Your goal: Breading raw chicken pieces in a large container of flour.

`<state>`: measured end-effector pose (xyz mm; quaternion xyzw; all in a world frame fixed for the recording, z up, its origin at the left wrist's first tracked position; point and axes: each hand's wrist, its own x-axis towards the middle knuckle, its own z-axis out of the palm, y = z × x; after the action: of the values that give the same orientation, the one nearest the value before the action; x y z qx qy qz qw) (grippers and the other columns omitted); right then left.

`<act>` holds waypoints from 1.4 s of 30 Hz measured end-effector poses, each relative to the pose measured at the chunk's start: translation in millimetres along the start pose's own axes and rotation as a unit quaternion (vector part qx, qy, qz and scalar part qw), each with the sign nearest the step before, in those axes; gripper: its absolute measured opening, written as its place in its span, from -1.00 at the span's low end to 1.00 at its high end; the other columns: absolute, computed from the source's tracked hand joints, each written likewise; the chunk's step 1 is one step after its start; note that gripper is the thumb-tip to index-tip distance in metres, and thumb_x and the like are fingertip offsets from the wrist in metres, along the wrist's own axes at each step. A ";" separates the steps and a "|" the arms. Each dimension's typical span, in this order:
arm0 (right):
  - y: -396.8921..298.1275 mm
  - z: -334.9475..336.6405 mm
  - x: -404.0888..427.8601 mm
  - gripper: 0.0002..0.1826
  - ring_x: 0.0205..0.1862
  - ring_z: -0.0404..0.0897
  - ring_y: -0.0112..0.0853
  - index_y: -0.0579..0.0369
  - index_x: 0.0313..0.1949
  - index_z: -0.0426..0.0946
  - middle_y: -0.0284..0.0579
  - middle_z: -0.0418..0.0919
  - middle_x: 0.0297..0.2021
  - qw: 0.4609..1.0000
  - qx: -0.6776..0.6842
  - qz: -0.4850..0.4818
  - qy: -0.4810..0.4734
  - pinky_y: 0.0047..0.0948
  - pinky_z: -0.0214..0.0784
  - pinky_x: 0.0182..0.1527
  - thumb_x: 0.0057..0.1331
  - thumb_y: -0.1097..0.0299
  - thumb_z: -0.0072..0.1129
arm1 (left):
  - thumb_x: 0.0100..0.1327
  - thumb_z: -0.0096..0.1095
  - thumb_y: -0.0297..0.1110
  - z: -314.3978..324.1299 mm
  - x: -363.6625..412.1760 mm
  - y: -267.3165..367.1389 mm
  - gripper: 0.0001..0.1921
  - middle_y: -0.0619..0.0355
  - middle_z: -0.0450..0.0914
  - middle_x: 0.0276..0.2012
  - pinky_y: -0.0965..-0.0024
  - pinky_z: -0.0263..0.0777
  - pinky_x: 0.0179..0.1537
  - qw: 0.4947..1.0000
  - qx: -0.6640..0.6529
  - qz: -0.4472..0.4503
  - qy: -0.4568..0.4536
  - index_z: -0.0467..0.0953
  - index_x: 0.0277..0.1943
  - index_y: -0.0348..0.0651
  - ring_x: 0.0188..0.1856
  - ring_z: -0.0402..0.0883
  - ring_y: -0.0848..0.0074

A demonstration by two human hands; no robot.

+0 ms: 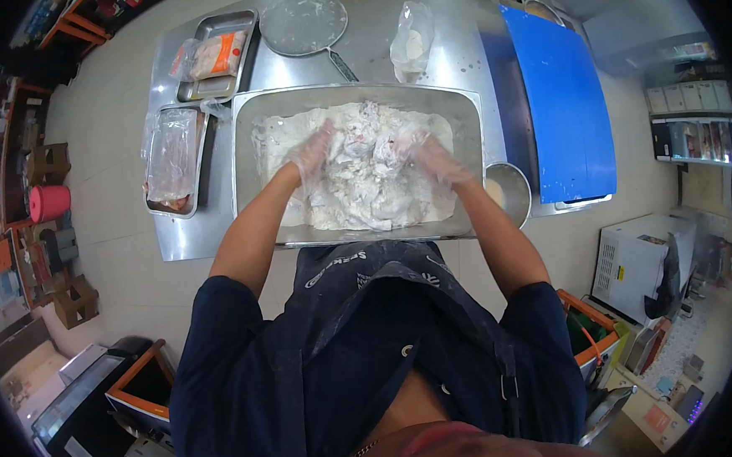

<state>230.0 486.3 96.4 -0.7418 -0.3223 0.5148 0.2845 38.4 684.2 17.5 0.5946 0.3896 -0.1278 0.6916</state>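
A large rectangular steel pan [249,173] stands before me, with white flour [297,123] spread inside. Floured pieces of food [363,184], probably raw meat, are heaped in the middle. My left hand [314,153], in a clear plastic glove, reaches into the pan at the left side of the heap, with nothing seen in its grasp. On the other side, my right hand [427,152], gloved too, touches floured pieces at the heap's upper right. Its fingertips are blurred and powdered, so whether they grip a piece is not clear.
The pan rests on a steel table [368,65]. To its left are a tray with a food packet [220,55] and a plastic-covered tray [173,155]. A round sieve [303,22] and a plastic bag [413,43] lie behind. Rightward are a steel bowl [518,194] and a blue board [566,103].
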 end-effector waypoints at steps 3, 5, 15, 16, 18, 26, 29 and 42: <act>113.2 -37.5 81.3 -0.46 0.15 0.43 -0.21 0.22 0.21 0.30 0.18 0.45 0.07 0.974 -0.184 0.035 0.130 -0.28 0.25 0.19 0.32 0.17 -0.04 | 0.26 -0.39 0.45 -37.0 70.1 -46.9 -0.06 -0.31 0.09 0.36 0.23 0.03 0.38 0.847 0.463 0.231 0.120 -0.01 0.43 -0.23 0.41 0.11 0.09; 154.1 -29.1 113.3 -0.46 0.13 0.44 -0.19 0.22 0.20 0.31 0.15 0.46 0.07 0.960 -0.244 0.004 0.137 -0.28 0.25 0.18 0.33 0.15 -0.06 | 0.29 -0.35 0.37 -13.2 57.5 -12.7 -0.09 -0.33 0.29 0.25 0.26 0.15 0.31 0.903 0.302 -0.041 0.302 0.03 0.39 -0.34 0.32 0.28 0.07; 68.3 16.0 129.2 -0.37 0.19 0.35 -0.24 0.15 0.24 0.32 0.02 0.42 0.12 0.992 0.047 0.075 -0.088 -0.38 0.13 0.27 0.36 -0.06 -0.02 | 0.21 -0.17 0.45 34.9 61.3 10.1 -0.04 -0.24 0.21 0.32 0.08 0.23 0.24 0.957 0.249 0.104 0.109 0.16 0.35 -0.32 0.25 0.36 0.05; 68.3 10.8 120.7 -0.37 0.19 0.35 -0.24 0.15 0.24 0.32 0.02 0.42 0.12 0.992 0.045 0.074 -0.089 -0.38 0.13 0.27 0.36 -0.06 -0.02 | 0.19 -0.15 0.47 33.9 57.1 16.4 -0.02 -0.24 0.18 0.33 0.10 0.23 0.24 0.979 0.201 0.033 0.019 0.18 0.34 -0.35 0.28 0.33 0.09; 72.8 -4.6 96.1 -0.40 0.19 0.32 -0.30 0.12 0.22 0.34 -0.07 0.38 0.15 0.961 -0.221 -0.145 -0.080 -0.39 0.16 0.24 0.34 -0.03 0.03 | 0.16 -0.13 0.49 29.5 52.3 27.9 0.01 -0.23 0.16 0.35 0.12 0.24 0.25 0.985 0.149 -0.039 -0.072 0.19 0.32 -0.38 0.30 0.31 0.12; 71.6 -36.7 45.3 -0.43 0.18 0.36 -0.27 0.18 0.16 0.39 -0.01 0.42 0.12 0.991 0.028 0.087 0.101 -0.33 0.16 0.24 0.39 -0.03 -0.08 | 0.27 -0.34 0.42 -32.9 51.6 -0.9 -0.06 -0.27 0.36 0.22 0.23 0.18 0.28 0.924 0.358 0.023 0.134 0.29 0.25 -0.44 0.28 0.35 0.04; 75.2 -12.8 29.9 -0.39 0.14 0.41 -0.26 0.25 0.13 0.41 0.08 0.48 0.08 0.972 -0.163 0.162 0.050 -0.32 0.15 0.25 0.40 -0.08 -0.15 | 0.28 -0.32 0.39 -46.0 12.9 -11.9 -0.10 -0.30 0.39 0.19 0.21 0.21 0.26 0.873 0.472 -0.125 0.009 0.27 0.26 -0.43 0.23 0.39 0.00; 101.5 56.1 58.3 -0.46 0.18 0.33 -0.30 0.17 0.20 0.31 -0.04 0.37 0.20 0.998 -0.048 -0.034 -0.015 -0.25 0.13 0.23 0.41 0.02 -0.16 | 0.22 -0.36 0.50 66.4 -9.0 -13.2 0.03 -0.44 0.55 -0.21 0.08 0.37 0.04 0.947 0.317 0.012 0.044 0.50 -0.13 -0.64 -0.07 0.58 -0.06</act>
<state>211.0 472.3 -31.3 -0.7355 -0.3760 0.4997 0.2606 49.7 617.0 13.5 0.7930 0.3520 -0.2098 0.4508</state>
